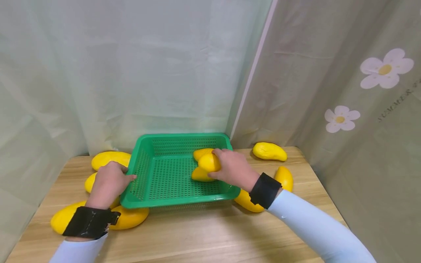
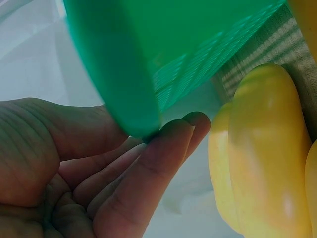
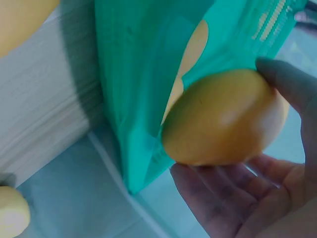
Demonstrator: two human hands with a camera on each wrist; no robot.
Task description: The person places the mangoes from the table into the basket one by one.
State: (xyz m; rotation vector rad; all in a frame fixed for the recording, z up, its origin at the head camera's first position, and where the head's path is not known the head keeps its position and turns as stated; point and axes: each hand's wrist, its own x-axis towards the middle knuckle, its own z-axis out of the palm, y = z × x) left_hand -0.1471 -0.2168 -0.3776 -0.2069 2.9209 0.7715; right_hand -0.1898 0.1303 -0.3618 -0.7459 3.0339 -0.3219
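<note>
A green plastic basket [image 1: 184, 136] with perforated sides is on the wooden table, its left side raised in the left wrist view. My left hand [image 1: 108, 184] pinches the left rim between thumb and fingers. Over the basket's right side, my right hand [image 1: 235, 167] holds a yellow mango [image 1: 208, 163], thumb on one side and fingertips on the other in the right wrist view. Beneath that mango, inside the basket, lie a mango [image 1: 200, 175] nearer me and another mango [image 1: 201, 152] farther back, both partly hidden.
Several yellow mangoes [image 1: 132, 218] lie left of the basket, partly behind my left arm. On the right are a long, curved yellow fruit [image 1: 269, 151], a mango [image 1: 284, 178] and a mango [image 1: 247, 201] beside the basket's corner. Pale curtains [image 1: 148, 73] hang behind the table [image 1: 197, 237].
</note>
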